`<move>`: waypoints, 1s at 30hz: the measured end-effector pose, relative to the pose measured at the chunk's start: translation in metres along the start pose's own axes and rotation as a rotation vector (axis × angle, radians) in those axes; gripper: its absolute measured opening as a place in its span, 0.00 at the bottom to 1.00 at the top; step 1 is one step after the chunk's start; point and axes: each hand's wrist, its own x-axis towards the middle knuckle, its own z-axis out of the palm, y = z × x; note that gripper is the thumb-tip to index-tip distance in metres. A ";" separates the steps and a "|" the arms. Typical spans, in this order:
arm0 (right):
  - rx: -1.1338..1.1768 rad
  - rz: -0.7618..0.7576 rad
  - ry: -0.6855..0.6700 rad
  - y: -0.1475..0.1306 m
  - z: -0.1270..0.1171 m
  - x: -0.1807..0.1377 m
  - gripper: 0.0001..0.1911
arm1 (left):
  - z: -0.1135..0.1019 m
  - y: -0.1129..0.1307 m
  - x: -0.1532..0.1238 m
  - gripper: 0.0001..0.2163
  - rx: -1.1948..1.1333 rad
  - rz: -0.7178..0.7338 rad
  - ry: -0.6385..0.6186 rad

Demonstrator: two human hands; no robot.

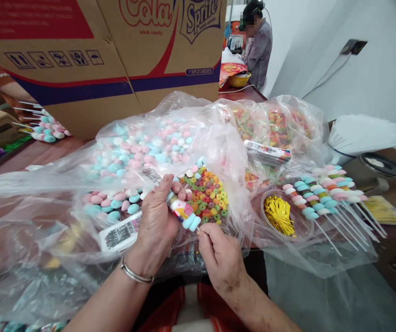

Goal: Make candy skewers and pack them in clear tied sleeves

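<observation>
My left hand [156, 226] is closed around a printed clear wrapper [177, 205], tilted above the table. From the wrapper's lower end stick out blue candies of a candy skewer [191, 222]; its upper part lies within or behind the wrapper. Thumb and fingertips of my right hand [222, 256] pinch the skewer's white stick just below the candies. Just beyond my hands lie colourful ring gummies [209, 191]. Pink, white and blue candies [115, 203] are to the left, near a stack of printed wrappers [120, 233] beside my left wrist.
A large cardboard box [87, 92] stands behind clear bags of candies [139, 147]. At right are gold twist ties [277, 214] in a round tub, several candy skewers [317, 196], and white sticks [364, 131]. A person [260, 50] works at the back; another's hand [14, 94] shows at left.
</observation>
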 end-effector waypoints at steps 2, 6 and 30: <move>-0.104 -0.085 0.058 0.000 0.004 0.003 0.14 | 0.001 -0.007 -0.006 0.06 0.020 0.003 -0.024; -0.106 -0.062 0.066 0.000 0.010 0.013 0.13 | 0.002 -0.022 -0.019 0.05 0.039 0.010 -0.071; 0.195 0.115 -0.006 0.003 0.012 0.015 0.15 | -0.008 -0.045 -0.032 0.12 0.257 0.000 -0.150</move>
